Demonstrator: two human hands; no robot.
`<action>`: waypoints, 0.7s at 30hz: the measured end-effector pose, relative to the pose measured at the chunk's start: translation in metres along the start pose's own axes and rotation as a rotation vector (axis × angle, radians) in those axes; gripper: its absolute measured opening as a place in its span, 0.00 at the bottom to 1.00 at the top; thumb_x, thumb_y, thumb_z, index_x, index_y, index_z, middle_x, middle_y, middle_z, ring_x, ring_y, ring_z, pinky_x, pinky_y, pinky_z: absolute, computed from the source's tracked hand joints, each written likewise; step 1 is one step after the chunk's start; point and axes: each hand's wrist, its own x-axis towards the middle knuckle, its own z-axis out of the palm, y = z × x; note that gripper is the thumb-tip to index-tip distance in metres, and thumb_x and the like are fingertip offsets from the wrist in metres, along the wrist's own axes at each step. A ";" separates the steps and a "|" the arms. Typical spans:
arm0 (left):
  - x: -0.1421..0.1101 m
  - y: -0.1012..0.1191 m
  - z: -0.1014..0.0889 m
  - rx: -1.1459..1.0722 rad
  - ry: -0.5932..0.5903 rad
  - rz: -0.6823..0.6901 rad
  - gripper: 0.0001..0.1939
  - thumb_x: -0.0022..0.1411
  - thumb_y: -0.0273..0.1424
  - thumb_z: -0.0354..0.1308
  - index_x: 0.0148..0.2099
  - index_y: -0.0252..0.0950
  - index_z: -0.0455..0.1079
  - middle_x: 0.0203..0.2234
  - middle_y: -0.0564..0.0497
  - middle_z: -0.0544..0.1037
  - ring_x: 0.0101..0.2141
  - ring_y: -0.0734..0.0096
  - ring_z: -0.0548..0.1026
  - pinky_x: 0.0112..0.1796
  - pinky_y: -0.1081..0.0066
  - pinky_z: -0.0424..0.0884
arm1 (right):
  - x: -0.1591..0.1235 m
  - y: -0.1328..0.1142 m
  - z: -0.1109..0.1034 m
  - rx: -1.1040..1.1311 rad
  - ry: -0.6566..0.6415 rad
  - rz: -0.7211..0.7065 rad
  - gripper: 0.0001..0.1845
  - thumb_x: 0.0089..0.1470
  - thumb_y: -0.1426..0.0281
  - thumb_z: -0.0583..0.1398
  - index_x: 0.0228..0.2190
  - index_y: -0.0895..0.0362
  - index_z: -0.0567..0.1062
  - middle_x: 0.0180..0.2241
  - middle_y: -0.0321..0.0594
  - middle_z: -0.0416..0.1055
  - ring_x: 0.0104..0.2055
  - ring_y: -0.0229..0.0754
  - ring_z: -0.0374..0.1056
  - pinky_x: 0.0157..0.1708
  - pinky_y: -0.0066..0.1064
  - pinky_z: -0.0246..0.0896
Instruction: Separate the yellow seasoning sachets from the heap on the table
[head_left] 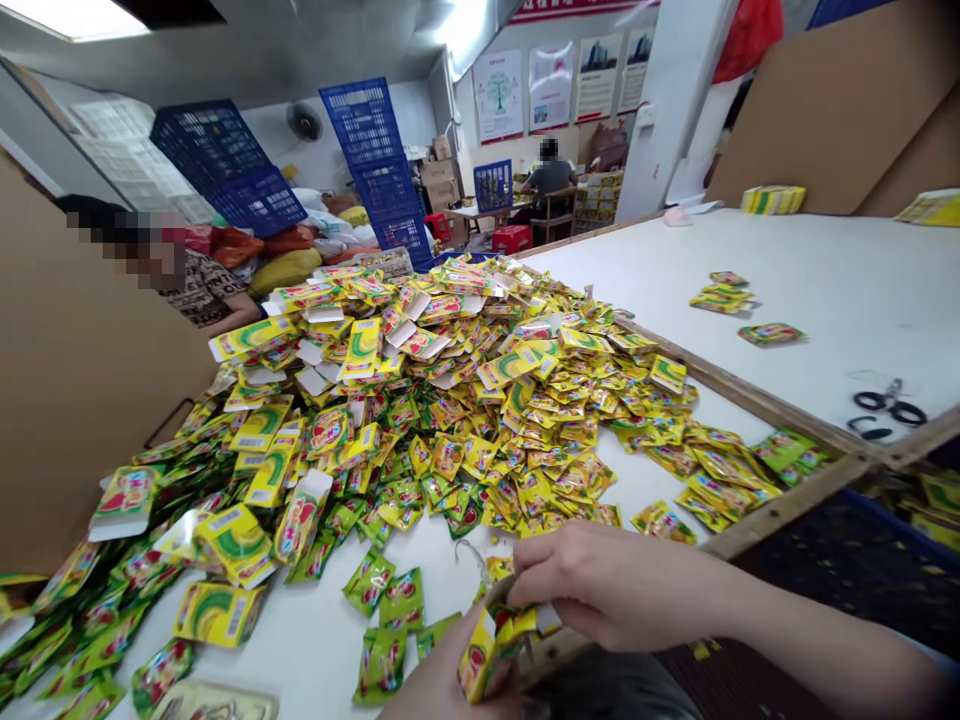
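Observation:
Low in the frame, my left hand (pixel 439 675) is wrapped round a small yellow box (pixel 480 655) with its opening facing up. My right hand (pixel 592 585) is over that opening, fingers bent and pressed together, its fingertips at the box's mouth; what they grip is hidden. Yellow shows inside the box, and a white flap (pixel 549 618) sticks out under my right fingers. Green sachets (pixel 401 597) lie on the white table just left of my hands. Yellow sachets (pixel 532 490) are heaped beyond them.
A big pile of open yellow boxes (pixel 364 350) covers the table. Wooden strips (pixel 780 510) edge it. Black scissors (pixel 889 405) and some packets (pixel 721 298) lie on the right-hand table (pixel 810 260). Cardboard (pixel 90 370) stands left. One person sits left, another at the back.

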 end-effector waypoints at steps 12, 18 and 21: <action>-0.005 -0.022 -0.004 0.017 -0.001 -0.295 0.13 0.42 0.33 0.63 0.32 0.35 0.69 0.29 0.51 0.75 0.35 0.61 0.71 0.41 0.64 0.66 | 0.008 0.003 0.009 0.199 0.028 -0.021 0.19 0.48 0.83 0.51 0.37 0.55 0.75 0.32 0.39 0.71 0.35 0.39 0.67 0.36 0.26 0.58; -0.001 -0.023 -0.006 0.078 -0.043 -0.224 0.25 0.44 0.43 0.63 0.43 0.35 0.68 0.41 0.46 0.75 0.44 0.54 0.68 0.48 0.57 0.60 | 0.005 0.015 0.008 0.290 0.031 0.105 0.17 0.46 0.81 0.54 0.38 0.57 0.75 0.35 0.39 0.73 0.38 0.39 0.67 0.41 0.27 0.58; 0.001 -0.021 -0.001 0.036 -0.068 -0.192 0.30 0.44 0.47 0.62 0.47 0.37 0.66 0.45 0.45 0.73 0.47 0.53 0.66 0.50 0.57 0.58 | 0.007 0.015 0.017 0.279 0.047 0.165 0.11 0.46 0.79 0.57 0.32 0.58 0.77 0.31 0.38 0.73 0.34 0.38 0.67 0.38 0.27 0.59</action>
